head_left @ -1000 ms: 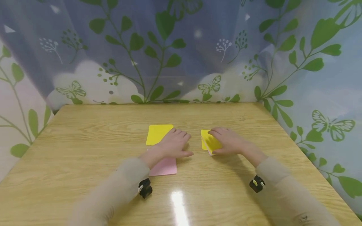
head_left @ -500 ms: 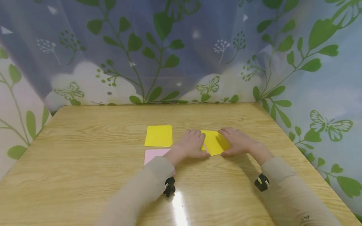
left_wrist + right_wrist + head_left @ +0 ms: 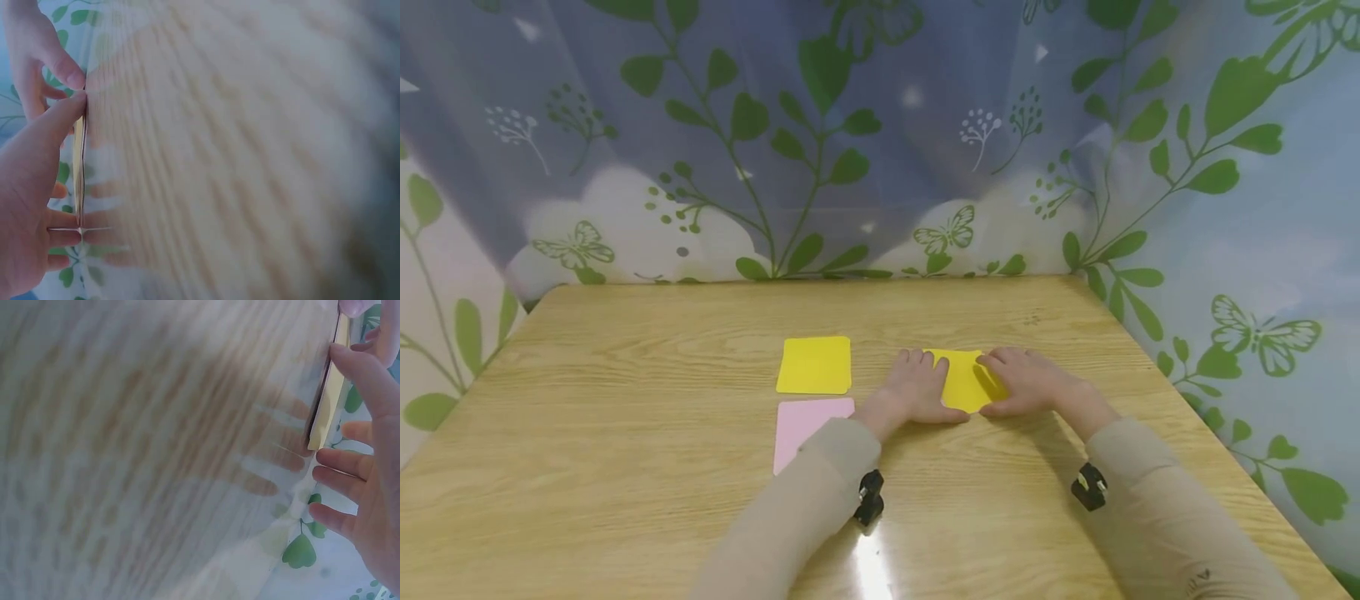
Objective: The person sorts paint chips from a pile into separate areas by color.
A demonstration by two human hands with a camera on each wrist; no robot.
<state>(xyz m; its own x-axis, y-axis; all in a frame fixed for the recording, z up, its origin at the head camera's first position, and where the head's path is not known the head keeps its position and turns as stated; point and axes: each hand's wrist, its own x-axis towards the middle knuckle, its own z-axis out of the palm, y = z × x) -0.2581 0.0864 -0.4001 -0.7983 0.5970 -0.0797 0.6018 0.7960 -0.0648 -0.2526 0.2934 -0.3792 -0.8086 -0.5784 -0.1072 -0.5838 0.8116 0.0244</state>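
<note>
A thin stack of square sheets with a yellow top (image 3: 964, 385) lies on the wooden table, right of centre. My left hand (image 3: 916, 392) is at its left side and covers that edge in the head view. Opposite, my right hand (image 3: 1032, 383) reaches over the right side, its thumb at the near edge and fingertips near the far edge. The left wrist view shows the stack's layered edge (image 3: 79, 165) upright in the picture, with the left thumb (image 3: 74, 109) touching it. In the right wrist view, the fingers (image 3: 340, 464) are spread and mostly straight beside the stack.
Left of the hands lies a yellow square (image 3: 814, 367), slightly fanned as if more than one sheet. Nearer me is a pink square (image 3: 801, 427), partly hidden by the left sleeve. A printed leaf curtain (image 3: 880, 167) stands behind the table (image 3: 625, 433).
My left hand has moved right, from over the yellow and pink squares to the stack's left side. The tilted upper sheets in the right hand now lie lined up with those beneath.
</note>
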